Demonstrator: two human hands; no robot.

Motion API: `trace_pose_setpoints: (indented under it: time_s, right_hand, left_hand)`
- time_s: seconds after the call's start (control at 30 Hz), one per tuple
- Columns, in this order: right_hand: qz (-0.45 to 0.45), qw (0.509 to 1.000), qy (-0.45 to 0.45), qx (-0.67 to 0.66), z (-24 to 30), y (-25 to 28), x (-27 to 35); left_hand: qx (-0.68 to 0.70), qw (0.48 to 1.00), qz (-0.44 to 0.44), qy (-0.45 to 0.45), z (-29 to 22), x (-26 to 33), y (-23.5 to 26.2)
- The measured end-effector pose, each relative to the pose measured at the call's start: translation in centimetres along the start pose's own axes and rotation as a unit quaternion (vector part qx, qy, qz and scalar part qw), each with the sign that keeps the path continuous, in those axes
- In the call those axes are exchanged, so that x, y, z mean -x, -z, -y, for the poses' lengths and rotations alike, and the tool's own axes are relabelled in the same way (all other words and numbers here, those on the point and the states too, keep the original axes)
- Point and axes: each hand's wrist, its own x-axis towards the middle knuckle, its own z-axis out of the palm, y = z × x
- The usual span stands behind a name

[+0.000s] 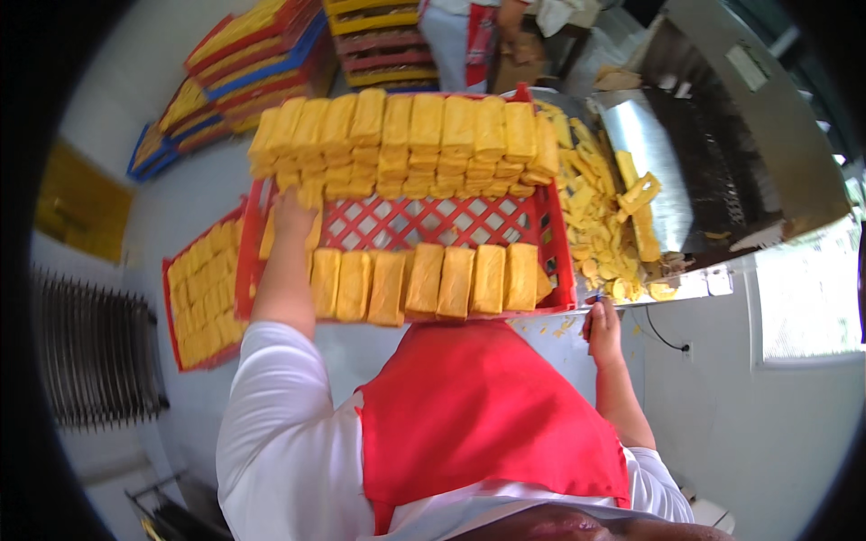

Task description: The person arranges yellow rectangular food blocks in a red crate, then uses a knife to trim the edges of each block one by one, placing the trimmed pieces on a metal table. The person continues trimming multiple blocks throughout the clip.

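A red plastic crate (566, 270) with a lattice floor lies in front of me. Smooth yellow oblong blocks (426, 122) are stacked along its far side, and a single row of such blocks (424, 278) stands along the near side. My left hand (292, 213) reaches into the crate's left part, against the blocks at the left end of the far stack. Its fingers are mostly hidden and blurred there. Beyond the crate's near right corner, my right hand (603, 325) is closed round something small and dark, too hidden to name.
Yellow trimmings (591, 216) heap on a metal surface at the right, beside a steel machine (722, 153). Another red crate (171, 311) of blocks sits lower left. Stacked crates (262, 68) stand at the far left. A person (460, 45) stands beyond the crate.
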Motion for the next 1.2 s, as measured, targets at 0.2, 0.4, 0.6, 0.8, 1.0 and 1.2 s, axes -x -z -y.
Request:
trace_pose_setpoints:
  time_s: [0.2, 0.4, 0.6, 0.8, 1.0, 1.2]
  right_hand:
    - [-0.015, 0.999, -0.015, 0.025, 1.0, -2.6, 2.0]
    - [-0.020, 0.999, -0.029, 0.025, 2.5, -4.1, 2.3]
    - [0.005, 0.999, -0.018, 0.035, 3.0, -6.0, 1.4]
    - [0.089, 0.994, 0.040, -0.044, 5.4, -9.2, 1.4]
    - [0.213, 0.971, 0.071, -0.087, 7.4, -12.3, 3.5]
    - [0.274, 0.949, 0.082, -0.129, 8.0, -12.8, 1.9]
  left_hand:
    - [-0.016, 0.995, 0.089, 0.048, 0.8, -1.6, -0.2]
    - [-0.118, 0.978, 0.153, 0.078, 1.7, -1.6, -0.7]
    - [-0.183, 0.971, 0.142, 0.062, 1.4, -0.8, 0.4]
    - [-0.014, 0.999, 0.022, -0.039, 3.5, 0.6, 2.1]
    - [0.029, 0.986, 0.141, -0.089, 3.5, 9.5, 5.1]
    - [0.078, 0.993, 0.073, -0.045, 5.8, 12.9, 1.6]
